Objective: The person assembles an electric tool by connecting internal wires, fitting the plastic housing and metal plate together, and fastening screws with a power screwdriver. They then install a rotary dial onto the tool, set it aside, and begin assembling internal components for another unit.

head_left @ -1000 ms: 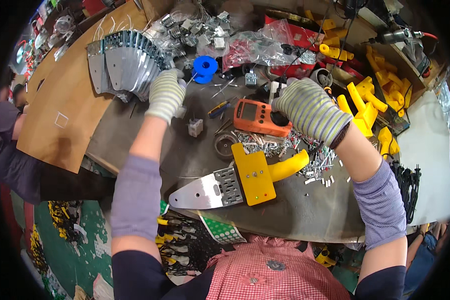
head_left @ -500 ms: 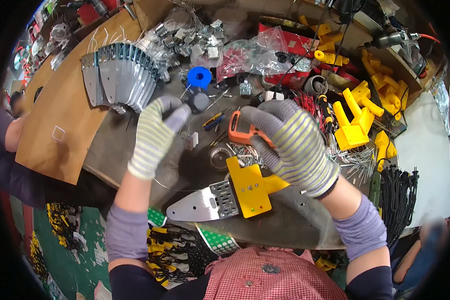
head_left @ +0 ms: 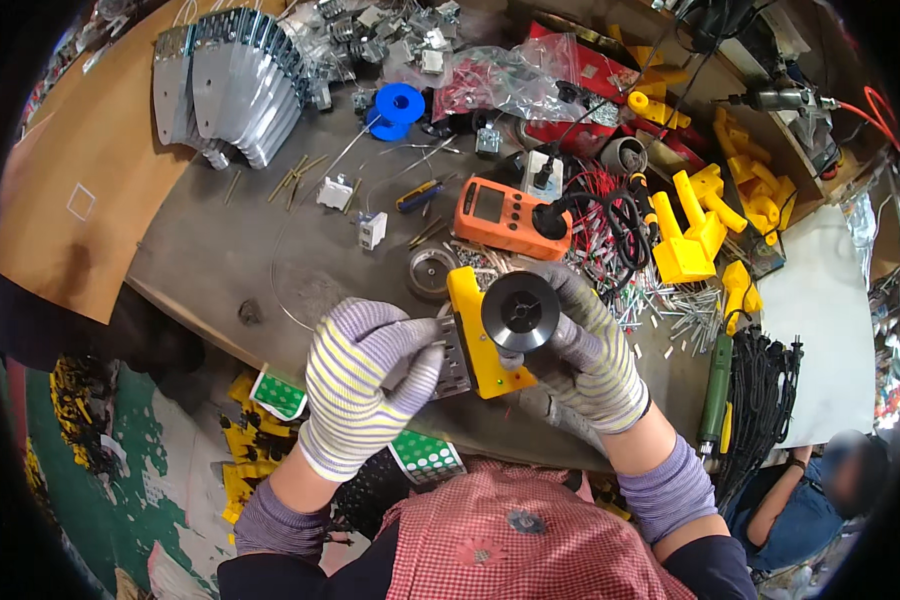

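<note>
My gloved right hand is closed on a black round spool-like piece with a shiny dished face, held over a yellow plastic housing. The housing's handle is hidden by the spool and hand. A slotted metal plate joins the housing's left side. Above this plate curls my gloved left hand, thumb and forefinger bent toward each other; what they pinch, if anything, cannot be made out. Its palm hides the rest of the plate. A thin wire loops across the table to near the left hand.
Behind the housing lie an orange meter, a round metal dish and a screwdriver. Farther back are a blue spool and fanned metal plates. Yellow handles, a green tool and black cables crowd the right.
Both hands have come down and inward to the yellow housing. The black spool is now in my right hand over it. My view has shifted, and the orange meter is uncovered.
</note>
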### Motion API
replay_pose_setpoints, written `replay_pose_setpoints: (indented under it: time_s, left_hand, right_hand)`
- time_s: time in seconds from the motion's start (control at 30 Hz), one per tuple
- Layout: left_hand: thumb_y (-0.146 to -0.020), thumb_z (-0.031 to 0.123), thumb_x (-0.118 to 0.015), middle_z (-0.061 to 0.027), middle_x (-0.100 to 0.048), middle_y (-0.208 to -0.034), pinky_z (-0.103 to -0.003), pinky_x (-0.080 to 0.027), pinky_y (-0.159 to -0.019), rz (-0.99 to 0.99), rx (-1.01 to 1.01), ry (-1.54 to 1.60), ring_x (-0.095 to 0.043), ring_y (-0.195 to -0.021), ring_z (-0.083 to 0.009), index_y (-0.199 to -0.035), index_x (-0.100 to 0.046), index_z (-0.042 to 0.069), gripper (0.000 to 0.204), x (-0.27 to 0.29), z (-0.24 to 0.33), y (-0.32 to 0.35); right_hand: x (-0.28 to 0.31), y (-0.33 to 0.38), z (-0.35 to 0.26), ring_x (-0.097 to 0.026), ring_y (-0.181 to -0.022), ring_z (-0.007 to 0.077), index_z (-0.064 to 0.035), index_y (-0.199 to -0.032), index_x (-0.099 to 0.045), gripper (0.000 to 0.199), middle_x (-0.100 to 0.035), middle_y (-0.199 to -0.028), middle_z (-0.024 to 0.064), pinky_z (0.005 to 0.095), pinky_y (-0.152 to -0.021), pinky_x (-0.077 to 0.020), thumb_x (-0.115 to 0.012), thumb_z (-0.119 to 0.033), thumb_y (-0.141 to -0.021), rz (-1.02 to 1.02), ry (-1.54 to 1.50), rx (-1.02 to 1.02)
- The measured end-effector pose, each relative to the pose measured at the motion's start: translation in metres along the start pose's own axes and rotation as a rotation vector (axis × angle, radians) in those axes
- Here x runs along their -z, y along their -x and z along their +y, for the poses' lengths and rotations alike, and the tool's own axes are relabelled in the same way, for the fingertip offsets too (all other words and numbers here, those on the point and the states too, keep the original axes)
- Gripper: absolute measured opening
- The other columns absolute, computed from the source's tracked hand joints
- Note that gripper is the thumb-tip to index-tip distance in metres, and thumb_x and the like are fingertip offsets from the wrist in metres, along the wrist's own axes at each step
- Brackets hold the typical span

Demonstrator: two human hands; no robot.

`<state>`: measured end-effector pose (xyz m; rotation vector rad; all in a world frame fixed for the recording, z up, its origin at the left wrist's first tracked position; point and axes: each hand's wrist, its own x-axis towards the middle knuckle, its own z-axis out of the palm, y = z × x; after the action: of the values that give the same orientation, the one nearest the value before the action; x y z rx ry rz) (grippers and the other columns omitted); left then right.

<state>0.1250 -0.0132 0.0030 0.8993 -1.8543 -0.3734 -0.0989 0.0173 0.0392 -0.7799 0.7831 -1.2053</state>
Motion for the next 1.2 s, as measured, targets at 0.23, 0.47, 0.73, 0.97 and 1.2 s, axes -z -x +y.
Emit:
replay_pose_setpoints:
  time_s: [0.23,0.47,0.73,0.97,1.2]
  left_hand:
    - [-0.072,0.012,-0.078,-0.0091,-0.065,-0.087,-0.042,-0.049,-0.072,-0.023,0.008,-0.073,-0.062,-0.079,-0.0294,-0.092,-0.073,0.008,0.021,-0.018,-0.018,0.016]
    - [-0.071,0.012,-0.076,-0.0097,-0.063,-0.088,-0.043,-0.047,-0.076,-0.062,0.029,-0.081,-0.059,-0.085,-0.0309,-0.092,-0.072,0.008,0.022,-0.024,-0.022,0.022]
    - [-0.07,0.017,-0.078,-0.0097,-0.062,-0.091,-0.045,-0.047,-0.075,-0.147,0.005,-0.182,-0.059,-0.083,-0.032,-0.094,-0.071,0.008,0.027,-0.026,-0.021,0.019]
    - [-0.07,0.018,-0.079,-0.01,-0.062,-0.092,-0.045,-0.046,-0.077,-0.141,0.003,-0.195,-0.059,-0.086,-0.0317,-0.095,-0.071,0.008,0.028,-0.026,-0.021,0.021]
    - [-0.071,0.018,-0.078,-0.0096,-0.062,-0.093,-0.045,-0.046,-0.077,-0.163,0.01,-0.199,-0.059,-0.086,-0.0315,-0.095,-0.071,0.009,0.026,-0.027,-0.02,0.022]
  right_hand:
    - [0.005,0.007,0.006,-0.063,-0.11,0.0191,-0.0049,-0.132,-0.054,0.055,-0.062,-0.122,0.0087,0.0346,-0.092,-0.0554,-0.077,-0.029,-0.089,0.024,0.041,-0.027]
    - [0.004,0.004,-0.004,-0.067,-0.078,0.0132,-0.0014,-0.114,-0.062,0.03,-0.069,-0.091,0.0039,0.0266,-0.075,-0.0549,-0.07,-0.02,-0.091,0.321,0.343,0.015]
    - [-0.018,-0.01,-0.001,-0.061,-0.066,0.01,-0.0029,-0.097,-0.07,0.025,-0.064,-0.07,0.0049,0.0268,-0.062,-0.0487,-0.075,-0.026,-0.088,0.36,1.395,0.126]
    - [-0.018,-0.014,0.013,-0.069,-0.067,0.028,-0.0054,-0.092,-0.065,0.029,-0.07,-0.077,0.0135,0.0375,-0.058,-0.0518,-0.073,-0.034,-0.089,0.21,1.775,0.289]
    - [-0.01,-0.017,0.02,-0.064,-0.062,0.0347,-0.0085,-0.088,-0.061,0.023,-0.063,-0.074,0.0126,0.0461,-0.056,-0.0485,-0.071,-0.03,-0.089,0.114,1.943,0.398]
